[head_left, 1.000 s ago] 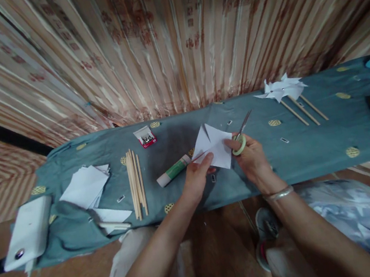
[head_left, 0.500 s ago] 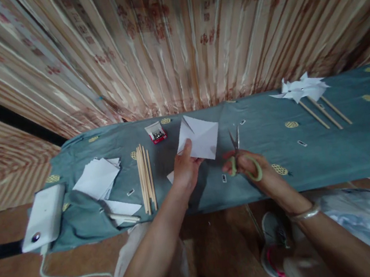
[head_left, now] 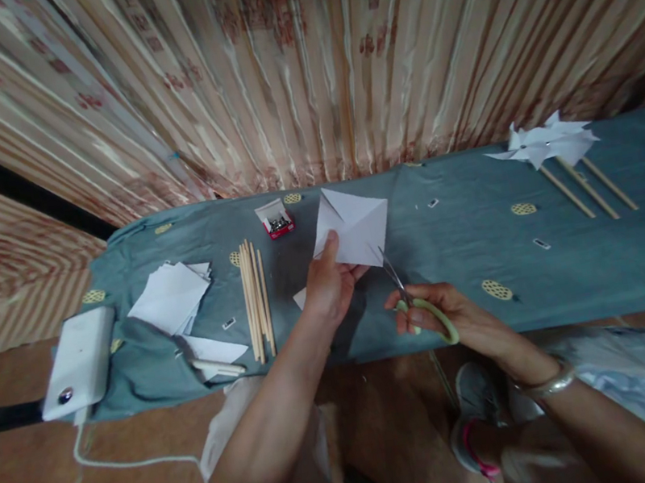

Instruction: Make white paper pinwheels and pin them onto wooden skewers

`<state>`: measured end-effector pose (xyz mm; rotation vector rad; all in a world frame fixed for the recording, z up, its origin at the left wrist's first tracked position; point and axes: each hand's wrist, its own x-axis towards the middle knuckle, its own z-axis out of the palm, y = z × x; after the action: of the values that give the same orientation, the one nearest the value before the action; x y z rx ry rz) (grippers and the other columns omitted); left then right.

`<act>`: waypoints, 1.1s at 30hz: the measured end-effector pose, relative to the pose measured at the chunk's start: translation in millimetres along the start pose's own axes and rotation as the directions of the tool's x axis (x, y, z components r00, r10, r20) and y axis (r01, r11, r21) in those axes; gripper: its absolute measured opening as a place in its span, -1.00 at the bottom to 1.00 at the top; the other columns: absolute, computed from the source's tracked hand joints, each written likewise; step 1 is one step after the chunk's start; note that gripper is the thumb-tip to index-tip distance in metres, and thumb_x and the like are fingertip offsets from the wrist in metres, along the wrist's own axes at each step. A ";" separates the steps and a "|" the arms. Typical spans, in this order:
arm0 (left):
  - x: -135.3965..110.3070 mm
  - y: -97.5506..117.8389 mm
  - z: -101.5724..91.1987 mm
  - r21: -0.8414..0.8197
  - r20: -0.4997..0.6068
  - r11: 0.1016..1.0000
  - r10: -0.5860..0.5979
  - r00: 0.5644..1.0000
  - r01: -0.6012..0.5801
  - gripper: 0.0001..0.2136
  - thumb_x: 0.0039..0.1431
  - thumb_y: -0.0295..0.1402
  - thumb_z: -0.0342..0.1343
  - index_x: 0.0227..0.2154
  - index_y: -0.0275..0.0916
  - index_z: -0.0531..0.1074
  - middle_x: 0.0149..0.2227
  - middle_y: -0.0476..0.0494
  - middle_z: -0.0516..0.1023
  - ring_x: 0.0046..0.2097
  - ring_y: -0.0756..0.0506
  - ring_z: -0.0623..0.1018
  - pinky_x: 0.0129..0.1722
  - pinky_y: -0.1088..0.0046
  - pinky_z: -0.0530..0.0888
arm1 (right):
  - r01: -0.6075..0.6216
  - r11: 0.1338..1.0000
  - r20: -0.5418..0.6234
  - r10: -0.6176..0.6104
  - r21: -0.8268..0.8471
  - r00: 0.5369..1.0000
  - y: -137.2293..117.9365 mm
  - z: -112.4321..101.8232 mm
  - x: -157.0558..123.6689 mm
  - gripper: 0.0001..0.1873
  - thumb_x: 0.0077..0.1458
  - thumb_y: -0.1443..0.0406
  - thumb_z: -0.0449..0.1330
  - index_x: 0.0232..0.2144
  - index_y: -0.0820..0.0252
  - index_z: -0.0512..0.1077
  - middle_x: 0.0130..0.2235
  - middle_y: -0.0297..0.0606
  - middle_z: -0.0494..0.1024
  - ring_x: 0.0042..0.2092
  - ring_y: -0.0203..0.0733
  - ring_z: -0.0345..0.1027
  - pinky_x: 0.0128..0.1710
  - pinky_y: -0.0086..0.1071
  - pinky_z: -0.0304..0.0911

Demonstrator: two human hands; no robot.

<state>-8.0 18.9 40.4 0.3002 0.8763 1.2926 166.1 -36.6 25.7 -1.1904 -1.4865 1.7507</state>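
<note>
My left hand grips a square sheet of white paper by its near left edge, thumb on top. Creases run across the sheet, and a slit shows near its upper left corner. In my right hand is a pair of scissors with light green handles, fingers through the loops. The parted blades meet the sheet's lower right corner. Beneath my left wrist, a bit of another white paper peeks out on the cloth.
Wooden sticks lie left of my hands, with a small red box of metal pieces behind. Farther left are stacked white papers, a pale-handled tool and a white power bank. Paper pinwheels on sticks lie at the right.
The scissors have moved left and tilted toward the sheet, so their blades now reach its lower right corner. My left hand keeps hold of the paper. The view has shifted slightly.
</note>
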 end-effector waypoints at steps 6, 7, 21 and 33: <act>-1.5 -1.7 1.2 -0.015 -0.005 1.000 -0.020 1.000 0.020 -0.83 0.29 -0.33 0.07 -0.24 -0.34 0.46 -0.38 -0.18 0.65 -0.20 -0.13 0.65 0.05 0.21 0.47 | -0.008 1.000 -0.003 0.008 0.022 1.000 1.4 2.1 1.7 -0.40 -0.12 -0.15 0.32 -0.27 0.24 0.48 -0.48 -0.32 0.48 -0.46 -0.29 0.29 -0.44 -0.38 0.23; -2.0 -1.5 1.8 -0.018 -0.012 1.000 -0.025 1.000 0.024 -0.83 0.30 -0.33 0.06 -0.24 -0.35 0.46 -0.39 -0.18 0.65 -0.21 -0.13 0.65 0.04 0.22 0.48 | -0.007 1.000 -0.002 0.007 0.026 1.000 1.5 2.1 2.0 -0.40 -0.13 -0.15 0.32 -0.27 0.24 0.48 -0.48 -0.32 0.48 -0.46 -0.29 0.29 -0.44 -0.38 0.23; -4.7 -0.4 5.3 -0.022 -0.025 0.999 -0.036 0.999 0.036 -0.84 0.30 -0.35 0.07 -0.30 -0.36 0.47 -0.45 -0.14 0.62 -0.35 -0.07 0.64 -0.04 0.31 0.51 | -0.022 1.000 -0.019 0.022 0.008 1.000 -4.3 2.5 1.0 -0.40 -0.14 -0.15 0.34 -0.29 0.24 0.48 -0.51 -0.34 0.47 -0.47 -0.32 0.28 -0.48 -0.41 0.21; -4.5 -0.7 3.5 -0.013 -0.020 0.999 -0.033 0.999 0.033 -0.86 0.24 -0.33 0.14 -0.30 -0.35 0.45 -0.45 -0.12 0.61 -0.26 -0.11 0.65 -0.02 0.25 0.51 | -0.061 0.997 -0.027 0.062 0.045 0.998 -3.5 3.3 1.1 -0.39 -0.22 -0.16 0.37 -0.32 0.21 0.48 -0.53 -0.38 0.43 -0.49 -0.33 0.28 -0.48 -0.43 0.26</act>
<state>-5.1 15.4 43.9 0.2620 0.8864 1.2718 162.3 -36.4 28.7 -1.2453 -1.4021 1.7903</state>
